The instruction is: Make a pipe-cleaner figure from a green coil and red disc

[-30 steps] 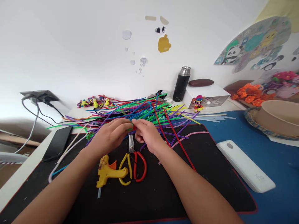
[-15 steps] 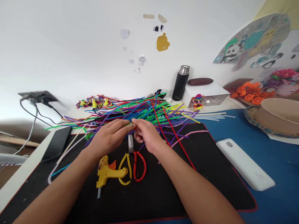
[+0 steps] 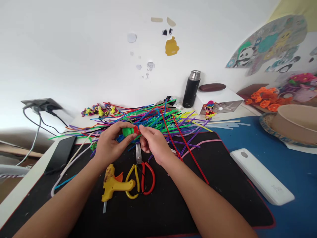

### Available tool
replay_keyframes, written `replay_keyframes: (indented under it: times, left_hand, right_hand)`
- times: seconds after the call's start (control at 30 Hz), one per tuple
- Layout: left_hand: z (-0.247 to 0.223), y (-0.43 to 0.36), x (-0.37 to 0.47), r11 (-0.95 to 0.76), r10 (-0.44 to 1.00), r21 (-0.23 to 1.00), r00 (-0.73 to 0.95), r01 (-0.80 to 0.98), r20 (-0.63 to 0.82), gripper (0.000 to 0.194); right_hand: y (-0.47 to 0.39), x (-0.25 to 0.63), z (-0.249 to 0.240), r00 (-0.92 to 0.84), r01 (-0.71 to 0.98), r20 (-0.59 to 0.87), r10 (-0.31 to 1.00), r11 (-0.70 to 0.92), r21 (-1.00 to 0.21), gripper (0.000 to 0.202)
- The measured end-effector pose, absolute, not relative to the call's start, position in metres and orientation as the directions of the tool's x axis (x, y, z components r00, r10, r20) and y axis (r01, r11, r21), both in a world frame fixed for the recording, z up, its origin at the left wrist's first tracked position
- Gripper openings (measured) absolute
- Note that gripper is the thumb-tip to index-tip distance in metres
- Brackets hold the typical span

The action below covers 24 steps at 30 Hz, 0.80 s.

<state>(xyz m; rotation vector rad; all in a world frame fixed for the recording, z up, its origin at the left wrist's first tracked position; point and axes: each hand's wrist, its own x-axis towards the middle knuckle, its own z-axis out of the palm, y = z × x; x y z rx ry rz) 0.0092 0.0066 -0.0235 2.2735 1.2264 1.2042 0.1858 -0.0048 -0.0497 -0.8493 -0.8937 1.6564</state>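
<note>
A small green and red piece (image 3: pixel 128 131) is pinched between the thumb and fingers of my left hand (image 3: pixel 111 140). My right hand (image 3: pixel 155 142) is closed at the red end of that piece, thumb and forefinger together; whether it grips anything is too small to tell. Just below the hands lie scissors (image 3: pixel 148 178) with one yellow and one red handle, blades toward the hands. Left of them is a yellow glue gun (image 3: pixel 115 185). Behind the hands spreads a heap of coloured pipe cleaners (image 3: pixel 153 115).
A black mat (image 3: pixel 158 215) covers the table front. A phone (image 3: pixel 60 153) lies left, a white power bank (image 3: pixel 262 177) right. Farther back stand a black bottle (image 3: pixel 191 89), a white box (image 3: pixel 229 99), small figures (image 3: pixel 99 109) and a round container (image 3: pixel 297 122).
My left hand has turned and drawn its fingers back slightly, so the green and red piece now shows. The right hand has hardly moved, and the view has shifted slightly.
</note>
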Motion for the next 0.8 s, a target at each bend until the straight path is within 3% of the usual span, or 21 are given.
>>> replay_keyframes:
  times: [0.1, 0.23, 0.8]
  left_hand:
    - [-0.0231, 0.0079, 0.0097, -0.507, 0.861, 0.761, 0.204, 0.405, 0.466, 0.026]
    - [-0.022, 0.0103, 0.0103, -0.449, 0.893, 0.848, 0.178, 0.282, 0.413, 0.032]
    - [-0.0263, 0.0148, 0.003, -0.505, 0.858, 0.801, 0.288, 0.323, 0.425, 0.025]
  right_hand:
    - [-0.006, 0.186, -0.0474, -0.217, -0.411, -0.059, 0.974, -0.146, -0.9, 0.051]
    - [-0.0054, 0.1861, -0.0474, -0.208, -0.436, -0.043, 0.977, -0.132, -0.89, 0.048]
    - [-0.0028, 0.1851, -0.0516, -0.218, -0.455, -0.026, 0.976, -0.125, -0.882, 0.05]
